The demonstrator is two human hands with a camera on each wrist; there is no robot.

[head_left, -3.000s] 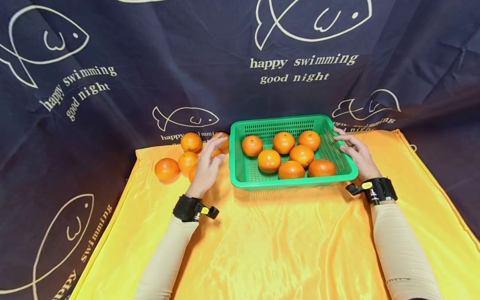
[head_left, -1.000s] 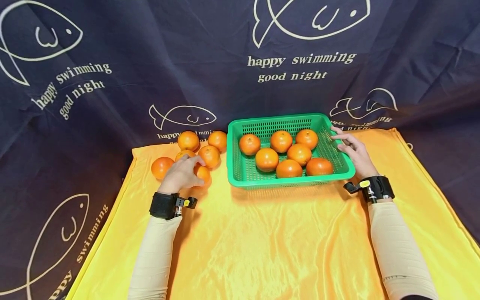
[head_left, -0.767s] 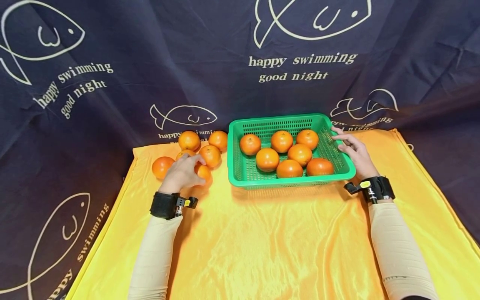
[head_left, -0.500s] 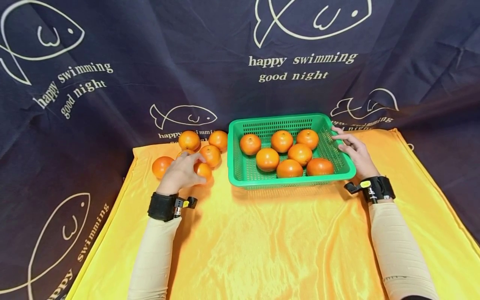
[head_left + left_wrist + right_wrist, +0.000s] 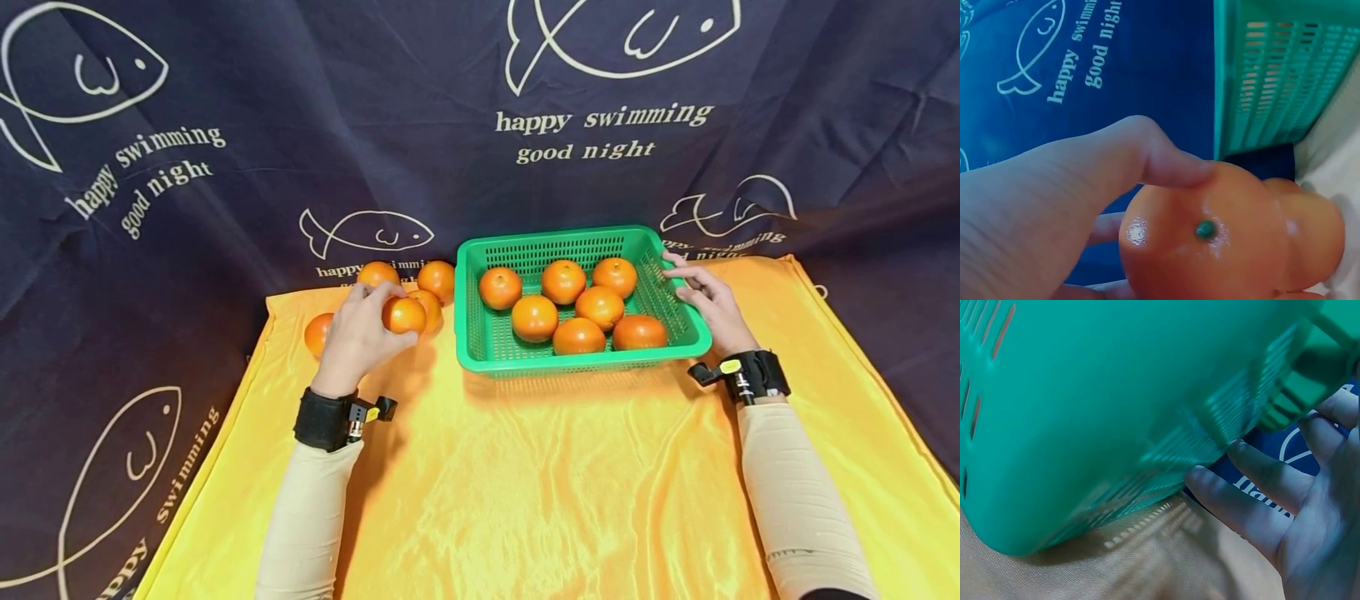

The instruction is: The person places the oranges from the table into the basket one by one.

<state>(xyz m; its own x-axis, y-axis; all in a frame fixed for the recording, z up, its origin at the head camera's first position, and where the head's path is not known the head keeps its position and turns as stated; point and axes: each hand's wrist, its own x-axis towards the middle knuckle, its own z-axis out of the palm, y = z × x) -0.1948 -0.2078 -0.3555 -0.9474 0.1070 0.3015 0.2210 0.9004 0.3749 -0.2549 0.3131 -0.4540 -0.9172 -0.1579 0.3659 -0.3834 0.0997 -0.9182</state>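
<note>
My left hand (image 5: 358, 337) grips an orange (image 5: 406, 316) between thumb and fingers, above the other oranges at the left. In the left wrist view, a small green stem end shows on the gripped orange (image 5: 1210, 219), with the thumb lying across its side. Another orange (image 5: 1316, 231) appears behind it. My right hand (image 5: 716, 312) is at the right end of a green plastic basket (image 5: 585, 365), its fingers extended. From the right wrist, the fingertips (image 5: 1200, 478) are right at the outside of the basket wall (image 5: 1085, 412). Several oranges (image 5: 536, 318) lie inside the basket.
Loose oranges stand left of the basket: one at the back (image 5: 378, 272), one beside the basket wall (image 5: 437, 282), and one (image 5: 317, 333) partly behind my left hand. Yellow satin cloth (image 5: 540, 467) covers the table. A dark blue curtain (image 5: 420, 108) with fish prints hangs behind.
My left hand has moved from near the basket's left end to the loose oranges, taken hold of one and raised it slightly. My right hand and the basket have stayed put.
</note>
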